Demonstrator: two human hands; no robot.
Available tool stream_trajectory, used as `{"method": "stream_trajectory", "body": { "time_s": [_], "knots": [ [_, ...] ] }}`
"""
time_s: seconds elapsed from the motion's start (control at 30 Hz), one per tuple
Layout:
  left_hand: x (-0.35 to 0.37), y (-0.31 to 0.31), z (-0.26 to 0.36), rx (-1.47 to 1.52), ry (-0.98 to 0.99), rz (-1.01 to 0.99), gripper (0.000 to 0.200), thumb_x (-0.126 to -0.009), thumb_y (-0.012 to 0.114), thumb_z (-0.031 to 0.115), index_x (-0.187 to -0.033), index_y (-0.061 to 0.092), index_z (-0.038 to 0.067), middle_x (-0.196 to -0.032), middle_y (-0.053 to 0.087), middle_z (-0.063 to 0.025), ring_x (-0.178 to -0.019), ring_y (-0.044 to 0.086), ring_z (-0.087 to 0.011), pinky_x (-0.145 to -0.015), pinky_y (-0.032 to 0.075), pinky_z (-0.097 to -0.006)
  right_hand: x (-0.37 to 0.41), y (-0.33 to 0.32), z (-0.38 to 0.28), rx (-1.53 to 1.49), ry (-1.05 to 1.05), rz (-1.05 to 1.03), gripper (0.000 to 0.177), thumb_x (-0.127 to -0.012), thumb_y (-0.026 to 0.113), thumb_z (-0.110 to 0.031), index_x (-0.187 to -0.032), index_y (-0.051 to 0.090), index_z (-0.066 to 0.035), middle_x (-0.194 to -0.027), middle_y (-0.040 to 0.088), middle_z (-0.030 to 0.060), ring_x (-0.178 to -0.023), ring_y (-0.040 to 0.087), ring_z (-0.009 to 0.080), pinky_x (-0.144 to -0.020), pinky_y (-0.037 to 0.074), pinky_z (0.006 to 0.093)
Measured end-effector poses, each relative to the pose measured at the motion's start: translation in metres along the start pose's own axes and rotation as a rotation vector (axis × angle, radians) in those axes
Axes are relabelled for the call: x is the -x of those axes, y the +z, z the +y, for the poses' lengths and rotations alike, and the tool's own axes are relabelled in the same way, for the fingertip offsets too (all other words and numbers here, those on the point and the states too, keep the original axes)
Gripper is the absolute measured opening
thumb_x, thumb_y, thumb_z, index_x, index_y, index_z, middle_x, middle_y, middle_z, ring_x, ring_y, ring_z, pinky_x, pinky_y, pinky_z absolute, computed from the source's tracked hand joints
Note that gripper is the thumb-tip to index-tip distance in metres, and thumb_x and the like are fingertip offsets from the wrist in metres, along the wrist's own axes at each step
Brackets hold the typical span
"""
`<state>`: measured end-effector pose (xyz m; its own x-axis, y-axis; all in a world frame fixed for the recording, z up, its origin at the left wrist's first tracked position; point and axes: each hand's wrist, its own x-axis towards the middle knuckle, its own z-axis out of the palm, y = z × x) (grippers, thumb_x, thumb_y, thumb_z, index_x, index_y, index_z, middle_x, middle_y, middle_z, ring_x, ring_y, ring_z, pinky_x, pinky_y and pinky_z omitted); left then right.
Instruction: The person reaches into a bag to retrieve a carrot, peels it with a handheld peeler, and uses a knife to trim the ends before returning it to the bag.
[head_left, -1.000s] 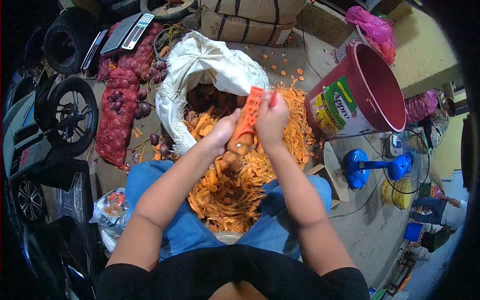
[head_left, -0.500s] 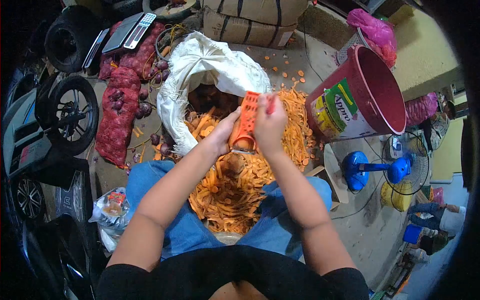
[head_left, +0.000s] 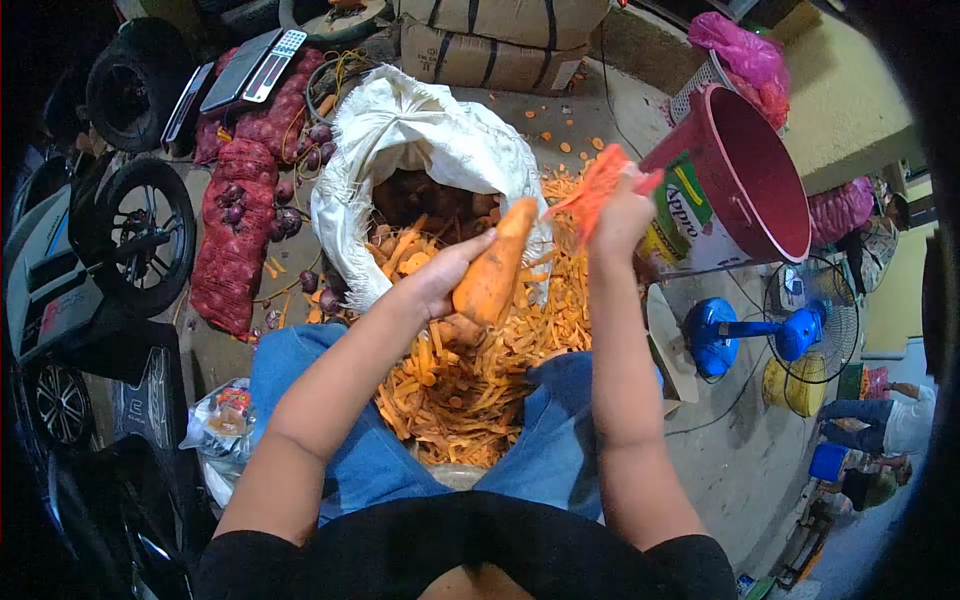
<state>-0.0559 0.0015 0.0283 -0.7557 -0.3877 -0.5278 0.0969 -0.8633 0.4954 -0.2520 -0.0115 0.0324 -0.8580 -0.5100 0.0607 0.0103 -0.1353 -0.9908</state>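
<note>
My left hand (head_left: 440, 276) is wrapped round the lower left side of a thick orange carrot (head_left: 495, 270), its narrow end pointing up and right. To the right, my right hand (head_left: 622, 222) grips an orange-red peeler (head_left: 598, 192), blurred by motion and apart from the carrot. Below both hands lies a big heap of orange peelings (head_left: 455, 400). Behind the carrot, an open white sack (head_left: 345, 215) holds brownish, unpeeled-looking carrots in its shaded mouth.
A red bucket (head_left: 690, 130) stands tilted in view at the right, near a blue fan (head_left: 712, 335). Red net bags of onions (head_left: 235, 240) lie left, with a scale (head_left: 242, 70) above. Motorbike wheels (head_left: 148, 235) are far left. Two people are at the far right.
My right hand has moved right and slightly up with the peeler, away from the carrot. The carrot, partly covered by the peeler before, now shows fully, tilted up and right in my left hand.
</note>
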Motion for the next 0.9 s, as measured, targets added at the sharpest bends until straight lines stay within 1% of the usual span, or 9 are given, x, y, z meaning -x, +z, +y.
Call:
{"method": "stream_trajectory", "body": {
  "time_s": [0.13, 0.23, 0.33, 0.4, 0.5, 0.57, 0.67, 0.83, 0.9],
  "knots": [
    [-0.009, -0.005, -0.001, 0.103, 0.118, 0.059, 0.037, -0.084, 0.034, 0.033, -0.102, 0.046, 0.003, -0.089, 0.056, -0.0081, -0.075, 0.056, -0.0160, -0.066, 0.047, -0.0298, 0.081, 0.018, -0.007, 0.250, -0.267, -0.393, 0.022, -0.080, 0.045, -0.019, -0.071, 0.048, 0.001, -0.063, 0.049, 0.0112, -0.053, 0.046, 0.0186, -0.049, 0.036, 0.0318],
    [-0.012, -0.006, -0.005, 0.057, 0.171, 0.135, 0.036, -0.085, 0.031, 0.031, -0.100, 0.047, 0.003, -0.087, 0.056, -0.0066, -0.071, 0.057, -0.0133, -0.063, 0.048, -0.0264, 0.095, 0.020, -0.016, 0.363, -0.311, -0.368, 0.022, -0.080, 0.043, -0.018, -0.070, 0.047, 0.002, -0.060, 0.048, 0.0145, -0.052, 0.047, 0.0215, -0.050, 0.036, 0.0336],
    [-0.003, -0.006, -0.003, -0.265, 0.004, 0.071, 0.038, -0.085, 0.032, 0.034, -0.099, 0.046, 0.002, -0.084, 0.056, -0.0090, -0.068, 0.057, -0.0149, -0.060, 0.048, -0.0272, 0.057, 0.020, 0.008, 0.363, -0.337, -0.169, 0.021, -0.080, 0.044, -0.017, -0.069, 0.047, 0.001, -0.056, 0.050, 0.0125, -0.050, 0.046, 0.0258, -0.050, 0.037, 0.0348],
    [0.008, 0.006, -0.007, -0.238, -0.037, 0.046, 0.038, -0.084, 0.034, 0.034, -0.099, 0.047, 0.002, -0.083, 0.056, -0.0092, -0.067, 0.056, -0.0156, -0.060, 0.048, -0.0276, 0.012, 0.007, 0.007, 0.533, -0.247, 0.079, 0.023, -0.080, 0.044, -0.017, -0.067, 0.048, 0.002, -0.056, 0.051, 0.0130, -0.049, 0.046, 0.0247, -0.050, 0.037, 0.0346],
    [0.014, 0.012, -0.008, -0.229, -0.034, 0.026, 0.038, -0.083, 0.038, 0.036, -0.100, 0.047, 0.003, -0.082, 0.056, -0.0094, -0.067, 0.056, -0.0168, -0.061, 0.047, -0.0282, -0.016, -0.009, 0.012, 0.486, -0.207, 0.265, 0.027, -0.080, 0.044, -0.019, -0.066, 0.048, 0.004, -0.056, 0.052, 0.0106, -0.049, 0.048, 0.0211, -0.049, 0.038, 0.0341],
    [0.014, 0.011, -0.001, -0.098, -0.030, 0.011, 0.038, -0.082, 0.038, 0.036, -0.101, 0.047, 0.004, -0.084, 0.056, -0.0092, -0.070, 0.055, -0.0162, -0.062, 0.047, -0.0290, -0.015, -0.009, 0.003, 0.192, -0.024, 0.169, 0.029, -0.081, 0.044, -0.021, -0.069, 0.048, 0.005, -0.059, 0.052, 0.0070, -0.051, 0.049, 0.0159, -0.049, 0.038, 0.0310],
    [-0.003, -0.010, -0.001, 0.005, 0.024, 0.010, 0.039, -0.082, 0.037, 0.037, -0.101, 0.047, 0.005, -0.088, 0.055, -0.0078, -0.073, 0.055, -0.0150, -0.064, 0.046, -0.0293, 0.043, 0.015, -0.023, -0.065, -0.043, -0.145, 0.023, -0.081, 0.044, -0.019, -0.073, 0.049, 0.002, -0.062, 0.051, 0.0020, -0.051, 0.044, 0.0118, -0.051, 0.038, 0.0262],
    [-0.010, -0.005, -0.005, 0.066, 0.155, 0.105, 0.043, -0.085, 0.027, 0.040, -0.103, 0.045, 0.005, -0.091, 0.054, -0.0078, -0.074, 0.054, -0.0164, -0.064, 0.046, -0.0302, 0.092, 0.019, -0.010, 0.267, -0.311, -0.340, 0.020, -0.081, 0.044, -0.018, -0.073, 0.048, 0.000, -0.058, 0.049, 0.0087, -0.053, 0.045, 0.0167, -0.051, 0.037, 0.0292],
    [0.000, -0.002, -0.004, 0.002, 0.101, 0.072, 0.041, -0.084, 0.032, 0.038, -0.100, 0.048, 0.005, -0.088, 0.056, -0.0069, -0.070, 0.056, -0.0150, -0.061, 0.047, -0.0283, 0.068, 0.021, 0.006, 0.273, -0.284, -0.220, 0.020, -0.080, 0.044, -0.017, -0.072, 0.048, 0.001, -0.059, 0.049, 0.0126, -0.054, 0.046, 0.0220, -0.052, 0.037, 0.0318]
  ]
}}
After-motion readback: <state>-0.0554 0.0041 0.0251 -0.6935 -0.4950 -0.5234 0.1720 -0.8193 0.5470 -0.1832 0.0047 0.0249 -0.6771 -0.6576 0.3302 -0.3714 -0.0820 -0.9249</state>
